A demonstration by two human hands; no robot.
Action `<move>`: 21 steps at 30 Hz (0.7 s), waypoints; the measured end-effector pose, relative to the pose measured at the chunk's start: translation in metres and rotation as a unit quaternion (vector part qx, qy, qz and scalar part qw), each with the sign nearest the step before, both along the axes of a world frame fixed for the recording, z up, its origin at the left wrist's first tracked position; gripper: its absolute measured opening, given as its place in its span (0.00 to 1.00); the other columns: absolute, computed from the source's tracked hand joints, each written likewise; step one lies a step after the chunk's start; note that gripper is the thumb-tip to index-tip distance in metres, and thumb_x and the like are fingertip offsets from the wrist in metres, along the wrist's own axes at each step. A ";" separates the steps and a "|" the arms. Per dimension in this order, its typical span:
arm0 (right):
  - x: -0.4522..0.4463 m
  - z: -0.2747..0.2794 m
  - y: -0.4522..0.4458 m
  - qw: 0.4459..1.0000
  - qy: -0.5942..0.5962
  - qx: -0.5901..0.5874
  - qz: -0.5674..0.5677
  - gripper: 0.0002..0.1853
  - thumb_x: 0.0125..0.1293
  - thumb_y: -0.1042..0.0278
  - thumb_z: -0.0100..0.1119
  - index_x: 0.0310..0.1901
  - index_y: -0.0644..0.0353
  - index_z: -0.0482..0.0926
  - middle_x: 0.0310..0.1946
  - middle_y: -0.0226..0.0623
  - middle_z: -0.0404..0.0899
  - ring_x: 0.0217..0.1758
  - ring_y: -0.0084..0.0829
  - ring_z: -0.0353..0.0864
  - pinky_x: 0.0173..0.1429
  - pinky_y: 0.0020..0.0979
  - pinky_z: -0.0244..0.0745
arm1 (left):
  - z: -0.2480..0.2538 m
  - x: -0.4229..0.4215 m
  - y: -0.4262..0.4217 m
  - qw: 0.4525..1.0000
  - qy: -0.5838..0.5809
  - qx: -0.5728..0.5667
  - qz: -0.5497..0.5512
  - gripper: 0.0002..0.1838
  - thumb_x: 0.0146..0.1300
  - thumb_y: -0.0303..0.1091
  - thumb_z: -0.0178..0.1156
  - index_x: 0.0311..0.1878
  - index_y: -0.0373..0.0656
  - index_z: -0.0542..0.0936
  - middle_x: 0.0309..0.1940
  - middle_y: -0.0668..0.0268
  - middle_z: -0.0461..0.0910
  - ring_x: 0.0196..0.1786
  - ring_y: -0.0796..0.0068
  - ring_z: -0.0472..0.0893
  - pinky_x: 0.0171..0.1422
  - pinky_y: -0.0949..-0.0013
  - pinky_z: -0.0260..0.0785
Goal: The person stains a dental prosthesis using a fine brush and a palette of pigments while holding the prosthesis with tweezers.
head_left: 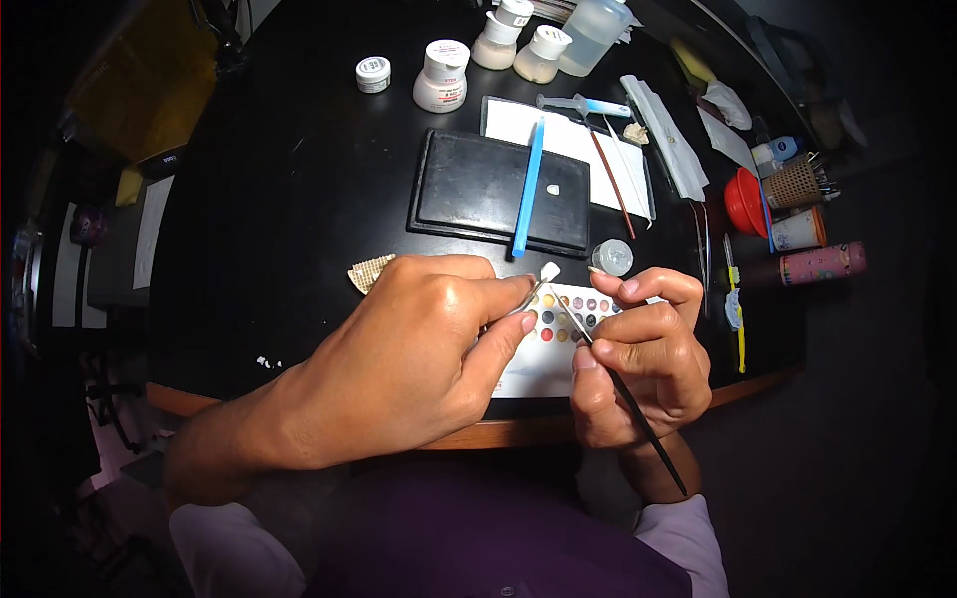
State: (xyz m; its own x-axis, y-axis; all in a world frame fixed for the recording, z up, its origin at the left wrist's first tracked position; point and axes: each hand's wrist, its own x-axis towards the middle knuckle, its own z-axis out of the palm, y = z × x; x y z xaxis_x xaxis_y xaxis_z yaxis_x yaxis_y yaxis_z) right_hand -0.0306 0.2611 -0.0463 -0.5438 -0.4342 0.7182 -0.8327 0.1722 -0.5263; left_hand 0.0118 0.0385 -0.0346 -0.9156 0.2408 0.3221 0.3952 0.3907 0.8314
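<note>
White tooth-like piece (550, 271) at the metal holder (536, 294) tip, near the colour palette (528, 377).
Left hand (409, 359) pinches the holder, right hand (648, 364) a brush (630, 401); the piece looks light, stiff, maybe brittle: better to grip the holder.

A single camera, worn on the person's head, gives the view. It looks forward and steeply down over the person's front, with purple clothing (498, 528) along the bottom and the table (299, 199) running away toward the top. The hands (399, 359) loom large at the middle, close to the lens, while the white-lidded jars (442, 88) toward the far side look smaller. The lens is very wide: the table's front edge bows, and the corners fall dark.
</note>
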 end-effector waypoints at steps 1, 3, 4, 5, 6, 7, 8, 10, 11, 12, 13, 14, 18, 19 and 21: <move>0.000 0.000 0.000 1.000 0.000 -0.003 -0.003 0.12 0.49 0.83 0.73 0.34 0.61 0.83 0.30 0.37 0.85 0.50 0.39 0.78 0.55 0.42 0.91 | -0.001 0.000 0.000 1.000 0.003 0.001 0.001 0.11 0.68 0.21 0.67 0.52 0.28 0.88 0.25 0.54 0.79 0.24 0.64 0.79 0.28 0.62 0.65; -0.001 -0.002 -0.001 1.000 0.001 -0.013 -0.006 0.12 0.48 0.83 0.73 0.34 0.61 0.83 0.30 0.37 0.86 0.50 0.39 0.78 0.55 0.42 0.90 | 0.000 0.000 0.000 1.000 0.006 -0.001 0.002 0.11 0.67 0.21 0.68 0.51 0.28 0.88 0.24 0.54 0.79 0.23 0.65 0.78 0.28 0.62 0.65; -0.002 -0.003 -0.002 1.000 0.001 -0.018 -0.009 0.12 0.48 0.83 0.73 0.34 0.61 0.83 0.30 0.37 0.86 0.49 0.39 0.78 0.55 0.42 0.90 | 0.001 0.000 0.000 1.000 0.005 -0.002 0.002 0.11 0.67 0.21 0.68 0.51 0.28 0.88 0.24 0.54 0.79 0.22 0.65 0.78 0.27 0.62 0.65; -0.002 -0.003 -0.002 1.000 0.004 -0.016 -0.008 0.12 0.48 0.83 0.73 0.34 0.61 0.83 0.30 0.37 0.86 0.49 0.39 0.78 0.54 0.42 0.90 | 0.001 0.000 0.001 1.000 0.005 -0.004 0.003 0.11 0.67 0.21 0.68 0.51 0.28 0.88 0.23 0.55 0.78 0.22 0.65 0.78 0.27 0.62 0.64; -0.003 -0.003 -0.002 1.000 0.005 -0.013 -0.007 0.12 0.48 0.83 0.73 0.34 0.61 0.83 0.30 0.37 0.86 0.49 0.39 0.78 0.54 0.42 0.90 | 0.002 0.000 0.001 1.000 0.003 -0.003 0.003 0.11 0.67 0.21 0.68 0.51 0.28 0.88 0.23 0.55 0.78 0.22 0.65 0.78 0.27 0.62 0.64; -0.003 -0.003 -0.002 1.000 0.007 -0.011 -0.006 0.12 0.48 0.84 0.73 0.34 0.61 0.83 0.30 0.37 0.86 0.49 0.39 0.78 0.54 0.42 0.91 | 0.002 0.000 0.001 1.000 0.003 -0.003 0.003 0.11 0.67 0.21 0.68 0.51 0.28 0.88 0.23 0.55 0.78 0.22 0.66 0.77 0.27 0.62 0.64; -0.003 -0.003 -0.002 1.000 0.005 -0.010 -0.006 0.12 0.48 0.83 0.73 0.34 0.61 0.83 0.30 0.37 0.86 0.49 0.39 0.78 0.54 0.42 0.91 | 0.002 0.000 0.001 1.000 0.003 -0.002 0.003 0.11 0.66 0.21 0.68 0.51 0.28 0.89 0.22 0.55 0.78 0.22 0.66 0.77 0.27 0.62 0.63; -0.002 -0.002 -0.002 1.000 0.001 -0.006 -0.003 0.12 0.48 0.83 0.73 0.34 0.61 0.83 0.30 0.37 0.86 0.49 0.39 0.78 0.54 0.42 0.91 | 0.002 0.000 0.001 1.000 0.002 -0.001 0.003 0.11 0.66 0.21 0.68 0.51 0.29 0.89 0.22 0.55 0.78 0.22 0.66 0.77 0.27 0.62 0.63; -0.001 -0.002 -0.002 1.000 0.001 -0.006 -0.004 0.11 0.48 0.83 0.73 0.34 0.61 0.83 0.30 0.37 0.86 0.49 0.39 0.78 0.54 0.42 0.90 | 0.002 0.000 0.001 1.000 0.002 0.000 0.003 0.11 0.66 0.21 0.68 0.51 0.29 0.89 0.22 0.55 0.78 0.21 0.66 0.77 0.27 0.62 0.63; -0.001 -0.001 -0.001 1.000 0.001 -0.006 -0.004 0.11 0.48 0.83 0.73 0.34 0.61 0.83 0.30 0.37 0.86 0.48 0.39 0.78 0.54 0.42 0.90 | 0.002 0.000 0.001 1.000 0.004 0.000 0.003 0.11 0.67 0.21 0.68 0.51 0.29 0.89 0.22 0.55 0.78 0.21 0.66 0.77 0.27 0.62 0.63; -0.001 -0.001 -0.001 1.000 0.001 -0.006 -0.005 0.11 0.48 0.83 0.73 0.34 0.61 0.83 0.30 0.37 0.86 0.48 0.39 0.78 0.54 0.42 0.90 | 0.001 0.000 0.001 1.000 0.006 0.000 0.002 0.11 0.67 0.21 0.68 0.51 0.29 0.89 0.22 0.55 0.78 0.21 0.66 0.77 0.27 0.62 0.63; -0.001 -0.001 -0.001 1.000 0.002 -0.008 -0.007 0.11 0.48 0.82 0.73 0.34 0.61 0.83 0.29 0.37 0.86 0.48 0.39 0.79 0.54 0.43 0.90 | 0.001 0.000 0.001 1.000 0.007 0.000 0.002 0.11 0.67 0.21 0.68 0.51 0.29 0.89 0.22 0.55 0.78 0.21 0.66 0.77 0.27 0.62 0.63; -0.001 -0.001 -0.002 1.000 0.003 -0.009 -0.014 0.11 0.48 0.82 0.73 0.33 0.60 0.82 0.29 0.36 0.85 0.48 0.39 0.79 0.54 0.44 0.90 | 0.002 0.000 0.000 1.000 -0.013 -0.001 0.002 0.11 0.69 0.22 0.67 0.51 0.29 0.89 0.24 0.54 0.80 0.22 0.65 0.78 0.27 0.62 0.65; -0.002 -0.001 -0.002 1.000 0.002 -0.008 -0.014 0.11 0.48 0.82 0.73 0.33 0.60 0.82 0.29 0.36 0.85 0.48 0.39 0.79 0.55 0.44 0.90 | 0.002 0.001 0.000 1.000 -0.023 0.001 -0.001 0.11 0.69 0.22 0.66 0.51 0.29 0.89 0.24 0.53 0.81 0.22 0.65 0.79 0.27 0.62 0.65; 0.000 0.001 -0.001 1.000 0.003 0.003 -0.010 0.12 0.48 0.83 0.73 0.33 0.59 0.82 0.30 0.36 0.85 0.49 0.39 0.79 0.57 0.46 0.89 | 0.003 0.001 0.000 0.999 -0.037 0.002 -0.003 0.10 0.70 0.23 0.66 0.51 0.29 0.89 0.25 0.53 0.82 0.23 0.65 0.80 0.28 0.63 0.66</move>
State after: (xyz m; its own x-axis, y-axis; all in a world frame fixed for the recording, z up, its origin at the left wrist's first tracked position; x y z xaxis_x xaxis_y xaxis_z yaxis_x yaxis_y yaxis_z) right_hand -0.0311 0.2600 -0.0455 -0.5481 -0.4279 0.7187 -0.8321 0.1915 -0.5205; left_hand 0.0128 0.0384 -0.0313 -0.9355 0.2452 0.2544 0.3349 0.3856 0.8598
